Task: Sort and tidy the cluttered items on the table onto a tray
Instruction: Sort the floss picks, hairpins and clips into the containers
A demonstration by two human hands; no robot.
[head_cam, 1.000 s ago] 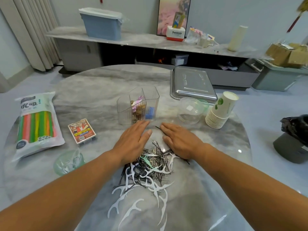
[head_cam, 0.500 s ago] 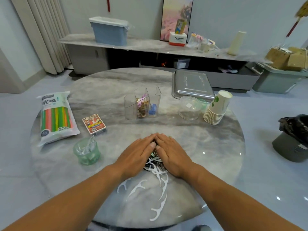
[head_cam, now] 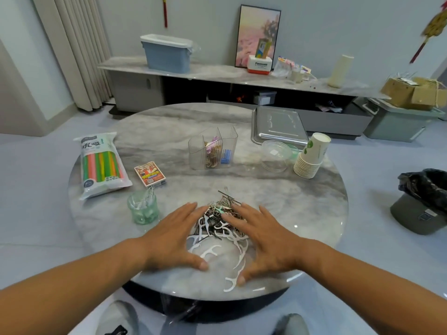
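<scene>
A heap of white floss picks, dark hairpins and small clips [head_cam: 219, 220] lies near the front edge of the round marble table [head_cam: 290, 201]. My left hand [head_cam: 173, 238] lies flat on the table at the heap's left side, fingers straight. My right hand [head_cam: 263, 235] lies flat at its right side, fingers spread. Both hands flank the heap and hold nothing. A few floss picks [head_cam: 229, 284] lie loose near the table edge. A steel tray [head_cam: 278, 125] sits at the far right of the table.
A clear divided organiser [head_cam: 212, 148] with clips stands mid-table. A straw pack [head_cam: 101, 163], a card box [head_cam: 150, 174] and a green glass cup [head_cam: 142, 209] are on the left. A clear bowl [head_cam: 275, 154] and a paper cup stack [head_cam: 312, 155] sit on the right. A bin [head_cam: 425, 201] stands on the floor.
My hands pulled the items toward me with fingertips together, then spread apart to either side of the heap. The heap is now more compact. The view has risen.
</scene>
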